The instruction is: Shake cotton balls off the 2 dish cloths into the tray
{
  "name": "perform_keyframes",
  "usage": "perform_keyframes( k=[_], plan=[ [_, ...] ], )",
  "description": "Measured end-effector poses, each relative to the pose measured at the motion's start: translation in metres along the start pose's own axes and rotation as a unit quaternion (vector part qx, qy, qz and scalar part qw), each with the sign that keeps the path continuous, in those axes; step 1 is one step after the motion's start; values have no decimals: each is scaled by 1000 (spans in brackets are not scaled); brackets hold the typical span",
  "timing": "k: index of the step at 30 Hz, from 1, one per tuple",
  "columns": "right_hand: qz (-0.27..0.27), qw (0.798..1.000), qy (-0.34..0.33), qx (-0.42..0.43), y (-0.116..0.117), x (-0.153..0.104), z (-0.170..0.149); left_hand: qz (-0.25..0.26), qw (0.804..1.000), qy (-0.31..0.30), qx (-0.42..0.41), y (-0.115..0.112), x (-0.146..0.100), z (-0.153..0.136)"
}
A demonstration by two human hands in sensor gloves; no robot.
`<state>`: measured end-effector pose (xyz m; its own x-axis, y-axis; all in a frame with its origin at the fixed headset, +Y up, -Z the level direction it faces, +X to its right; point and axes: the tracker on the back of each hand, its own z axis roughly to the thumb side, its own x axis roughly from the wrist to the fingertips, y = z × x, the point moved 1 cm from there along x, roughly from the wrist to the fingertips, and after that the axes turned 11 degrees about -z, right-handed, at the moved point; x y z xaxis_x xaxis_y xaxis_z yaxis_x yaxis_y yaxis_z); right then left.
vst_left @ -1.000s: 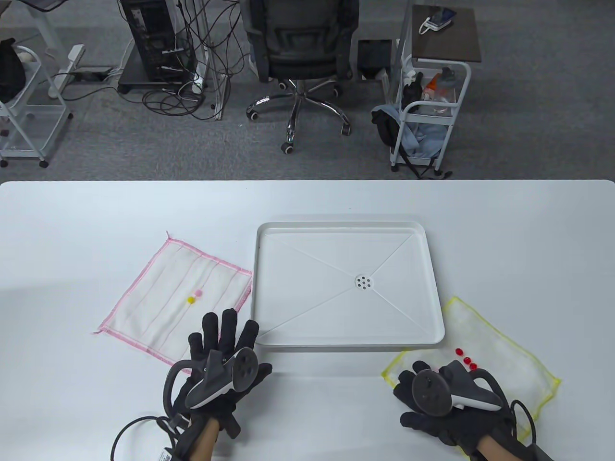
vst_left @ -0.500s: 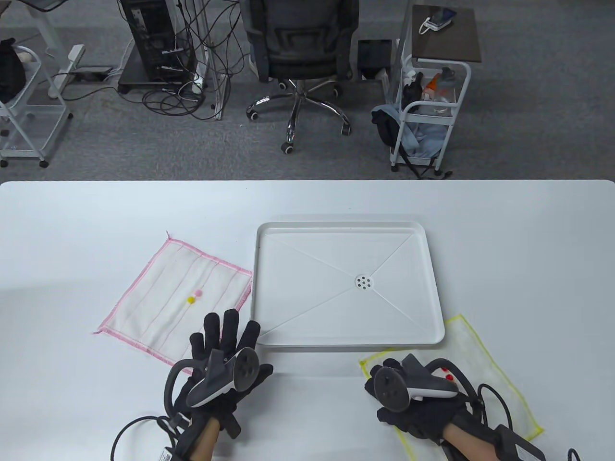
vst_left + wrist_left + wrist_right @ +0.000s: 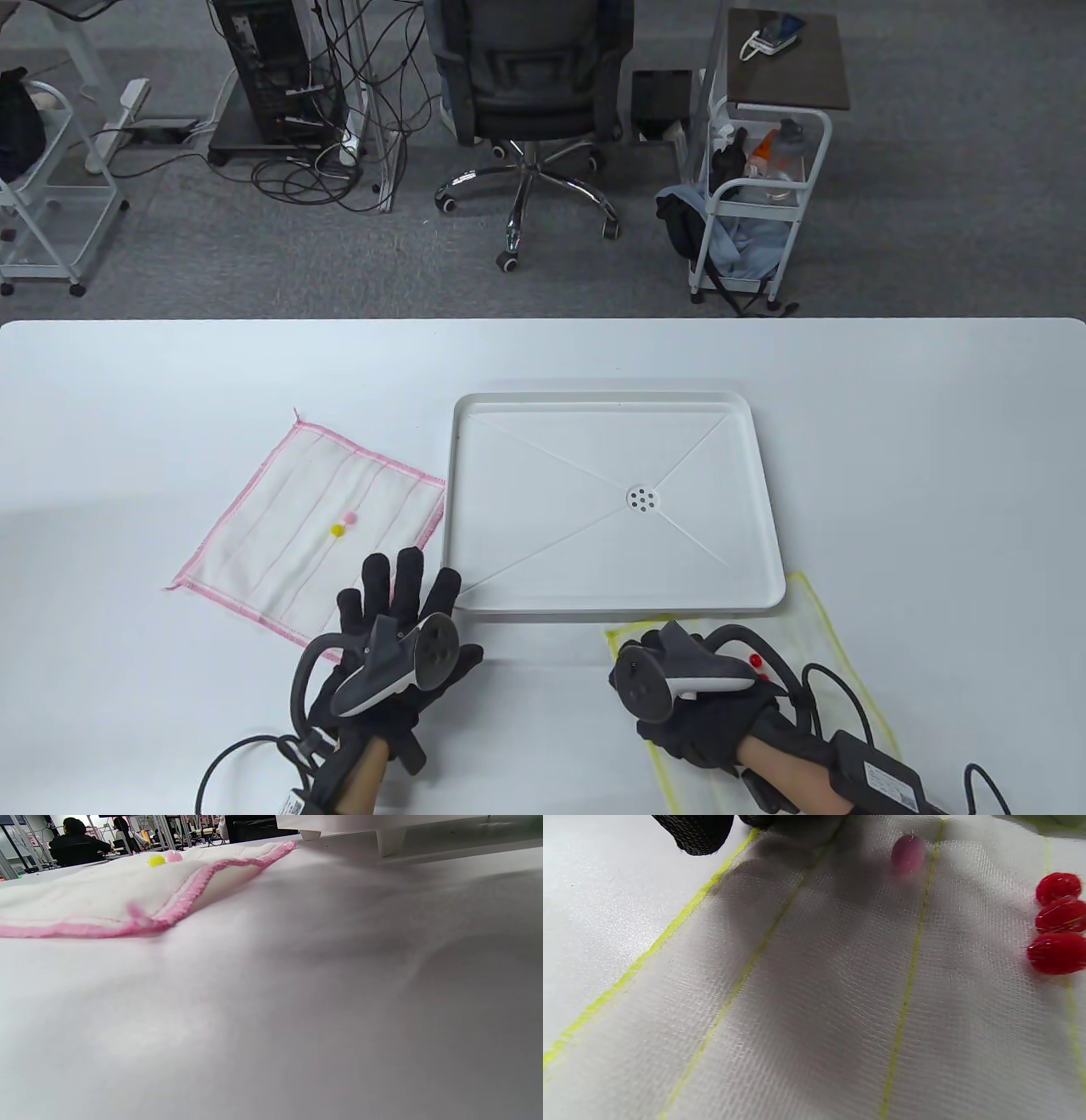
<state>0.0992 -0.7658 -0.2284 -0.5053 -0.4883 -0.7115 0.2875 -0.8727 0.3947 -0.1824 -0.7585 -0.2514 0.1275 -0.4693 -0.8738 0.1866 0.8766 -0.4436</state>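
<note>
Left hand: our left hand (image 3: 386, 649) in its black knit sensor glove lies flat on the table, fingers straight and spread, grasping nothing; the fingertips (image 3: 411, 564) rest at the near corner of the pink-edged cloth, just beside the tray.
Right hand: our right hand (image 3: 704, 696) lies on the yellow-edged cloth near its left corner; the tracker covers the fingers, so we cannot tell whether they grip the fabric or only press on it.
Pink-edged cloth: a square white dish cloth (image 3: 310, 526) of soft fluffy weave with a fuzzy pink hem and thin pink stripes, flat on the table left of the tray, one corner touching the tray's side.
Balls on pink cloth: a small round yellow ball (image 3: 156, 860) and a pink ball (image 3: 173, 856) sit touching each other near the cloth's middle.
Yellow-edged cloth: a thin white open-mesh cloth (image 3: 818, 1005) with a yellow-green hem and stripes, lying in front of the tray's near right corner, partly under our right hand.
Balls on yellow cloth: three fuzzy red balls (image 3: 1058, 925) in a close row, and one blurred purplish ball (image 3: 908, 853) apart from them.
Tray: a white smooth rectangular tray (image 3: 768, 509) with rounded corners, a raised rim, diagonal creases and a small round drain with holes, at the table's middle.
Table: a white matte tabletop (image 3: 933, 424).
Writing: a label on a box by our right wrist is too small for us to read.
</note>
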Motion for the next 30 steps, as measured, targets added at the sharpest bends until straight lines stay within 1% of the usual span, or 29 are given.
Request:
perform_keyframes(
  k=[5, 14, 24, 30],
  plan=[
    [0, 1000, 1, -2, -4, 8, 9, -4, 1000, -8, 1, 0, 1, 1],
    [2, 1000, -22, -9, -14, 27, 39, -3, 1000, -10, -3, -1, 1, 0],
    [7, 999, -40, -11, -23, 42, 62, -8, 1000, -12, -9, -2, 3, -1],
    [9, 998, -56, -17, -26, 52, 79, -13, 1000, -6, -28, -1, 3, -8]
  ],
)
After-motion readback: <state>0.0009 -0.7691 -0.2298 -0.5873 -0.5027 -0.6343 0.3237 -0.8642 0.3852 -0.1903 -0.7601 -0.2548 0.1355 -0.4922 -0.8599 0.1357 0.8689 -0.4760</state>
